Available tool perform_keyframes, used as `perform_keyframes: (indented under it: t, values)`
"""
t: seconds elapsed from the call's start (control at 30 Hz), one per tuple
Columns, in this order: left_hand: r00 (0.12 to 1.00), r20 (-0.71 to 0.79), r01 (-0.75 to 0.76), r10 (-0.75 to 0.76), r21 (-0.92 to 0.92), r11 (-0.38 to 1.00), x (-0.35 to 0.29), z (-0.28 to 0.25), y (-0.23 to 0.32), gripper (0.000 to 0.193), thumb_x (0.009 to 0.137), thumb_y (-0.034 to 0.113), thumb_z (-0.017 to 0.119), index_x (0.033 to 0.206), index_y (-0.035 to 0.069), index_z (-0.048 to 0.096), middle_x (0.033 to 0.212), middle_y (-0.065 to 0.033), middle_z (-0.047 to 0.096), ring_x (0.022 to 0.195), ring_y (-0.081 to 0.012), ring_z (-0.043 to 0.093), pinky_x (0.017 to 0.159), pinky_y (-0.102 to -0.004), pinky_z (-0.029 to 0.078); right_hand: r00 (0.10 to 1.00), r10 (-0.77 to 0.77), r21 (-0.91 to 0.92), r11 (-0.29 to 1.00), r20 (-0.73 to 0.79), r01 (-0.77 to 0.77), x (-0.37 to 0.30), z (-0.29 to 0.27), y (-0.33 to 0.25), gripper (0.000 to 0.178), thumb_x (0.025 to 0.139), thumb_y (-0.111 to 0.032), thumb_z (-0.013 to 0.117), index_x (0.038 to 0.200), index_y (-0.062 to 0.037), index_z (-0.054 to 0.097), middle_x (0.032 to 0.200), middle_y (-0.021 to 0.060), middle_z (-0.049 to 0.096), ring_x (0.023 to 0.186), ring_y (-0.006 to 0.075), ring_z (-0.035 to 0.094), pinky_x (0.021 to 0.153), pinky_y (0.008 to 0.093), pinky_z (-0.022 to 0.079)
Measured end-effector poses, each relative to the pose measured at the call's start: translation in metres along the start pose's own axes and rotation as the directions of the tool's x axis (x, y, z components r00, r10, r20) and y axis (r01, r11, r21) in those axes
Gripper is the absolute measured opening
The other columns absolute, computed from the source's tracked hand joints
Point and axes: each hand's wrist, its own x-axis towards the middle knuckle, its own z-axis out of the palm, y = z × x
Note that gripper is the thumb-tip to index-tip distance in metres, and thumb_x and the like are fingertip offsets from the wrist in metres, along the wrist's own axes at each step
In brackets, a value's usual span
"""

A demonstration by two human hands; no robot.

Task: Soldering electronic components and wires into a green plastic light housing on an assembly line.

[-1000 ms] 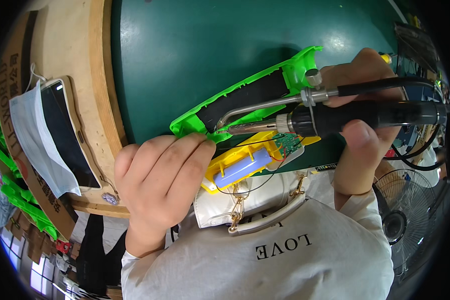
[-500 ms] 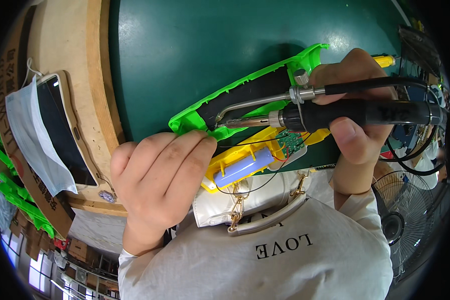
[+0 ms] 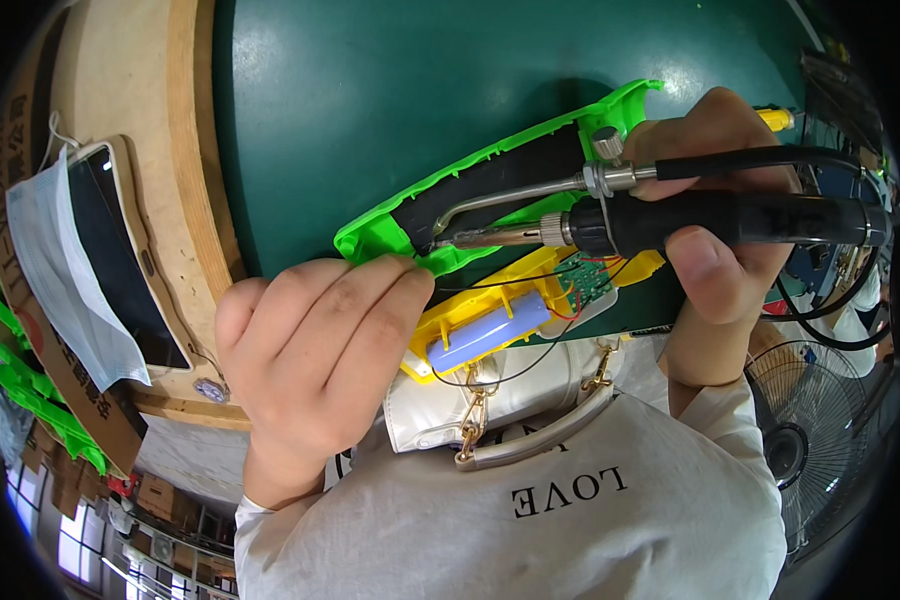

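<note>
The right hand (image 3: 730, 285) grasps the black grip of a soldering iron (image 3: 670, 220), with the thumb on the near side and the fingers on the far side. The iron is above the desk (image 3: 370, 100), its long axis running roughly along the near edge; the tip points toward the left edge, and the cable end faces right. A metal feed tube (image 3: 510, 197) is clamped along the far side of the iron and bends down to the tip.

The left hand (image 3: 325, 345) has its fingers bent, with the fingertips at the left end of a green shell (image 3: 375, 238). The thumb is hidden, so whether this hand grips the shell cannot be determined.

The green shell lies between the desk's centre and its near edge. Its long axis is oblique: the left end is nearer the person, and the other end points toward the far right corner. A black lining (image 3: 530, 175) covers its inside; the soldering tip is at the lining's left end.

A yellow shell (image 3: 528, 270) with a blue cylinder (image 3: 490, 332) is at the near edge, slanted the same way.
</note>
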Motion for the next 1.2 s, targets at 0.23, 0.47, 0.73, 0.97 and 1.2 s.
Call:
perform_keyframes:
  t: [0.23,0.47,0.73,0.97,1.2]
  values:
    - [0.994,-0.09,-0.058,0.061,0.035,0.998,-0.002,0.008,-0.005,0.023,0.063,0.018,0.061,0.083,0.01,0.069,0.082,0.0011,0.066,0.071,-0.0122,0.057,0.063,-0.0245,0.034,0.997,-0.062,0.089,0.994,0.038,0.058,0.001,-0.013,0.012,0.038,0.072,-0.029,0.07,0.084,0.0049,0.057,0.08,0.0104,0.049,0.065,0.0167,0.052,0.055,0.026,0.04]
    - [0.989,-0.122,-0.072,0.077,0.048,0.996,-0.004,0.007,-0.004,0.025,0.06,0.018,0.061,0.082,0.009,0.069,0.083,0.0004,0.066,0.069,-0.0128,0.056,0.062,-0.0244,0.035,0.999,-0.029,0.088,0.996,0.025,0.027,0.001,-0.005,0.005,0.04,0.074,-0.03,0.071,0.086,0.0053,0.057,0.082,0.0105,0.049,0.066,0.0154,0.051,0.055,0.0255,0.039]
    - [0.998,-0.051,-0.021,0.02,-0.024,0.999,-0.003,0.0,0.001,0.022,0.062,0.004,0.077,0.08,0.007,0.064,0.082,-0.0023,0.069,0.069,-0.0185,0.058,0.064,-0.0282,0.04,0.998,-0.054,0.005,0.999,0.043,0.054,0.001,-0.01,0.006,0.044,0.075,-0.034,0.071,0.087,0.0058,0.057,0.085,0.0114,0.05,0.069,0.0146,0.051,0.056,0.0252,0.039]
    - [0.998,-0.066,-0.012,0.008,-0.061,0.998,-0.003,0.002,0.001,0.022,0.062,0.001,0.076,0.079,0.007,0.063,0.081,-0.003,0.07,0.068,-0.0185,0.058,0.064,-0.0278,0.04,0.993,-0.058,-0.022,0.998,0.106,0.061,-0.002,-0.024,0.016,0.042,0.075,-0.032,0.071,0.087,0.006,0.058,0.086,0.0126,0.051,0.069,0.0151,0.051,0.058,0.0261,0.04]
    - [0.997,-0.073,0.027,-0.035,-0.101,0.995,-0.003,0.006,-0.002,0.021,0.062,0.0,0.075,0.078,0.007,0.063,0.08,-0.0032,0.069,0.068,-0.0193,0.058,0.065,-0.0282,0.041,0.996,-0.076,0.006,0.997,0.04,0.076,0.005,-0.006,0.007,0.041,0.075,-0.031,0.071,0.087,0.0065,0.058,0.085,0.0126,0.051,0.071,0.0171,0.053,0.061,0.0265,0.042]
